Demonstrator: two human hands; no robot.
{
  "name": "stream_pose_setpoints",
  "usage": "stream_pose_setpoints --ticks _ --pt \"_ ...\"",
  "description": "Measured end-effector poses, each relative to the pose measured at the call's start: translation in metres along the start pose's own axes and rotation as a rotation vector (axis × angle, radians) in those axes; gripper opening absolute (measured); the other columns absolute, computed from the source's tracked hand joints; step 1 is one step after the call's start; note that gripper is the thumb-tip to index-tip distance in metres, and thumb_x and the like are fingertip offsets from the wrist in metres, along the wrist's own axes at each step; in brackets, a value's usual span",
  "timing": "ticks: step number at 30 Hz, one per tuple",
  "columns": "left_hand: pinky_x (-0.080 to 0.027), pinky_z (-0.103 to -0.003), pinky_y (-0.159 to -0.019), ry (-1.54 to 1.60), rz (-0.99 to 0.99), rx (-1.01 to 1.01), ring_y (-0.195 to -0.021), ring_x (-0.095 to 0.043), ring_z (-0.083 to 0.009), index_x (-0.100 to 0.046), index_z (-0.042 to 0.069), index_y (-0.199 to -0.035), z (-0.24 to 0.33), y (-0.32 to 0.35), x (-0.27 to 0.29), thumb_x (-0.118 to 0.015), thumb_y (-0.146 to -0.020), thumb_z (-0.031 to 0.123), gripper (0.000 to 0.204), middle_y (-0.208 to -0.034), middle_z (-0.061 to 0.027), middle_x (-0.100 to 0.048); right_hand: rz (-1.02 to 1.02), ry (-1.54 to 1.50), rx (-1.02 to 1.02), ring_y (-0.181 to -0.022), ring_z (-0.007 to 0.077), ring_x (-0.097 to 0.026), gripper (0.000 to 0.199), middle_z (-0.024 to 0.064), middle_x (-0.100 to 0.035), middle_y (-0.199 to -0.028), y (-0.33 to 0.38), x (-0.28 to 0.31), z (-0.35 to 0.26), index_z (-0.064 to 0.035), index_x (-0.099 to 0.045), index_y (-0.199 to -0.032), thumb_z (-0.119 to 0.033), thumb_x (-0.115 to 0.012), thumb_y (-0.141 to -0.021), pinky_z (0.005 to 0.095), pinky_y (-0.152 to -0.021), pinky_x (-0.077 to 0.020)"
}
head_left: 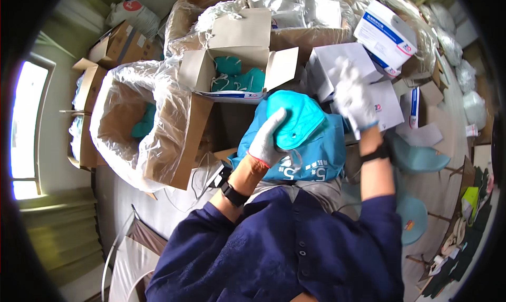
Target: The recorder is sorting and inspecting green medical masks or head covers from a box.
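My left hand (269,141), in a white glove, is closed on the edge of a teal face mask (296,117), or a small stack of them, with the thumb on top. It is held over a blue bag (321,154) that lies across my lap. Farther right, my gloved right hand (354,99) is raised in front of the white boxes (337,67). Motion smears its fingers, and nothing shows clearly in them. Straight ahead, a carton with raised flaps (240,31) holds several teal masks (247,80) with white straps.
At the left stands a plastic-lined carton (184,139) with something teal inside. Behind are more lined cartons (311,38), and a white and blue box (386,36) rests at the back right. Light blue chairs (419,154) stand to my right.
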State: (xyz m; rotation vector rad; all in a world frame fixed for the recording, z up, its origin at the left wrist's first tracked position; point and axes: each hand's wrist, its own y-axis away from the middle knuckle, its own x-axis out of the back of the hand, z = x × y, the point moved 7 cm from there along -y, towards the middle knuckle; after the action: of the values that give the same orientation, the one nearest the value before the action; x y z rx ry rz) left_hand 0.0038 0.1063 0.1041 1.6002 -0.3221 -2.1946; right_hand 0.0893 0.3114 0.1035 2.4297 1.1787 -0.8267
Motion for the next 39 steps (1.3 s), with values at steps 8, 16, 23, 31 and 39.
stream_pose_setpoints --ticks 8,16,23,31,39 --pt "-0.033 -0.02 -0.037 0.189 -0.136 0.586 -0.046 -0.048 -0.0086 -0.062 0.017 -0.096 -0.074 -0.017 -0.005 -0.06 -0.092 0.043 0.026 -0.063 0.0023 -0.051 -0.006 -0.231 -0.052 -0.087 0.0161 -0.063 0.032 0.0079 -0.063 -0.099 0.079 -0.022 0.085 -0.0035 -0.056 -0.113 -0.024 -0.065 -0.09 0.0266 -0.071 -0.0514" --pt "-0.046 -0.033 -0.085 -0.714 0.186 -0.325 -0.097 -0.059 -0.015 -0.054 0.007 -0.124 0.024 -0.039 0.039 -0.05 -0.098 0.04 0.043 -0.108 -0.0042 -0.062 0.37 0.253 -0.131 -0.053 0.0021 -0.048 0.01 -0.0034 -0.06 -0.073 0.069 -0.025 0.033 -0.006 -0.064 -0.093 -0.012 -0.069 -0.086 0.0178 -0.047 -0.0351" --pt "-0.048 -0.025 -0.083 -0.614 0.221 -0.801 -0.092 -0.059 -0.0097 -0.06 0.003 -0.116 0.04 -0.043 0.005 -0.06 -0.094 0.009 0.023 -0.105 -0.0024 -0.065 0.392 -0.098 -0.268 -0.055 0.0046 -0.048 0.035 -0.0069 -0.046 -0.067 0.076 -0.049 0.092 -0.0118 -0.056 -0.104 -0.045 -0.058 -0.093 0.0184 -0.046 -0.0347" --pt "-0.047 -0.025 -0.068 -0.794 0.325 -0.884 -0.07 -0.057 -0.0071 -0.066 0.002 -0.084 0.034 -0.067 0.028 -0.066 -0.078 0.004 0.006 -0.077 -0.0021 -0.066 0.504 0.067 -0.016 -0.05 0.0131 -0.054 0.022 0.0013 -0.055 -0.062 0.048 -0.002 0.1 -0.007 -0.058 -0.084 -0.028 -0.059 -0.092 0.0279 -0.045 -0.0451" --pt "-0.046 -0.024 -0.061 -0.907 0.19 -0.526 -0.066 -0.054 -0.0063 -0.066 0.002 -0.086 -0.042 -0.073 0.031 -0.059 -0.073 -0.001 0.014 -0.072 0.0012 -0.061 0.644 1.793 0.266 -0.081 0.0318 -0.063 0.03 0.0118 -0.066 -0.083 0.014 0.039 0.082 -0.0082 -0.07 -0.096 -0.029 -0.065 -0.075 0.0419 -0.067 -0.0517"
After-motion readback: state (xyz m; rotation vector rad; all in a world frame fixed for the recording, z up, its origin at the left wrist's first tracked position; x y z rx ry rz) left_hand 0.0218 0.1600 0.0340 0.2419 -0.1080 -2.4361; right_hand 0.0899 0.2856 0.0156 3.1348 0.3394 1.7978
